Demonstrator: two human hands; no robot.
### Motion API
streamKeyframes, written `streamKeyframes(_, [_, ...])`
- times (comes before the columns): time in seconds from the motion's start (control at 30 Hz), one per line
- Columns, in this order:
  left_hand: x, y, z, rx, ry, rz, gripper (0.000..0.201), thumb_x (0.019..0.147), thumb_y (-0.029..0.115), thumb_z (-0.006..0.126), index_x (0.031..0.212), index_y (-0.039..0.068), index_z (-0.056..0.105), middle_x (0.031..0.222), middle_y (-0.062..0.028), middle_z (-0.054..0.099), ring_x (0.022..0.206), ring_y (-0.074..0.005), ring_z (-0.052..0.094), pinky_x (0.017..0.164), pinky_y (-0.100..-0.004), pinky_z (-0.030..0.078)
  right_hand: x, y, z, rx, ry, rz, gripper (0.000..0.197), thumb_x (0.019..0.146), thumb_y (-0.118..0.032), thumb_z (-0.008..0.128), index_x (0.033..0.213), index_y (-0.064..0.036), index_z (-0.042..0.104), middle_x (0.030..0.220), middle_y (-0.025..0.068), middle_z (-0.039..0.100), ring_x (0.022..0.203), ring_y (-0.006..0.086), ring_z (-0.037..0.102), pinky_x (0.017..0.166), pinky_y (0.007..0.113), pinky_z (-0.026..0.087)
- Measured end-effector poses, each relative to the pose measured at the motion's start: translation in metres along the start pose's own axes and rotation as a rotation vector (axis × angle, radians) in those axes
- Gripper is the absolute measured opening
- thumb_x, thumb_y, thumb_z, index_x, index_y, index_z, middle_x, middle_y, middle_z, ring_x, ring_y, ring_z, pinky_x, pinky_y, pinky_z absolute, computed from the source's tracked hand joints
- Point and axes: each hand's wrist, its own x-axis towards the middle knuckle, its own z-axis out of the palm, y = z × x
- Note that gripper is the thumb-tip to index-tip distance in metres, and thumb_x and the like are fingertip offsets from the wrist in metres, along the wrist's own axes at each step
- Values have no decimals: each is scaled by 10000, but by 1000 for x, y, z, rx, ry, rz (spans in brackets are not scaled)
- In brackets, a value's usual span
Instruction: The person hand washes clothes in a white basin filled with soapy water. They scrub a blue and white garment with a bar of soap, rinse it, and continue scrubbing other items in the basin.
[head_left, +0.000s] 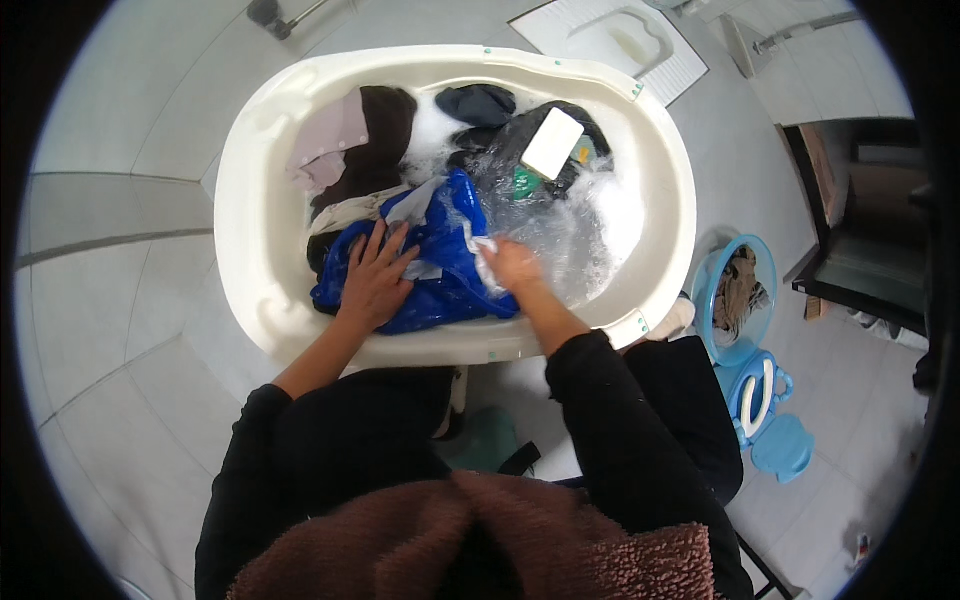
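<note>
Wet blue cloth with white and grey parts, seemingly a garment point(425, 300), lies bunched along the near side of a cream tub point(672, 190). My left hand point(378, 280) rests flat on it with fingers spread. My right hand point(515, 263) is closed around the garment's white edge, over foamy water. Beyond the hands, a white rectangular block point(552, 144) lies on soaked dark cloth point(495, 160). Dark brown cloth point(385, 130), a pale pink piece point(335, 130) and a cream piece point(355, 210) fill the tub's left side.
On the right floor stands a light blue basin point(764, 300) holding brownish cloth point(738, 290). Below it is a blue and white plastic child's seat point(757, 395). A squat toilet point(612, 45) lies behind the tub, and a dark-framed cabinet point(860, 230) stands at far right.
</note>
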Motion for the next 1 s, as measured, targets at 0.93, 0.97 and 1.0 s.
streamKeyframes(0.93, [1,-1,5,89,-42,13,572,832,276,612,1387,156,546,1577,-70,356,1488,-349,233,1177,-533,207,-7,-57,2,-91,192,-29,423,994,-462,484,1004,-106,711,974,159,726,907,370,694,802,478,554])
streamKeyframes(0.97, [1,0,3,84,-75,1,565,827,277,614,1375,150,558,1584,-69,345,1491,-348,228,1177,-533,207,-6,-30,0,-117,132,7,455,994,-486,480,1041,-94,706,1017,181,720,935,386,692,819,486,548])
streamKeyframes(1.0, [1,0,1,78,-64,8,558,823,278,617,1362,144,570,1591,-67,334,1494,-346,222,1178,-533,208,-7,-4,-2,-89,145,10,490,995,-510,476,1078,-82,702,1061,203,713,962,401,690,836,494,542])
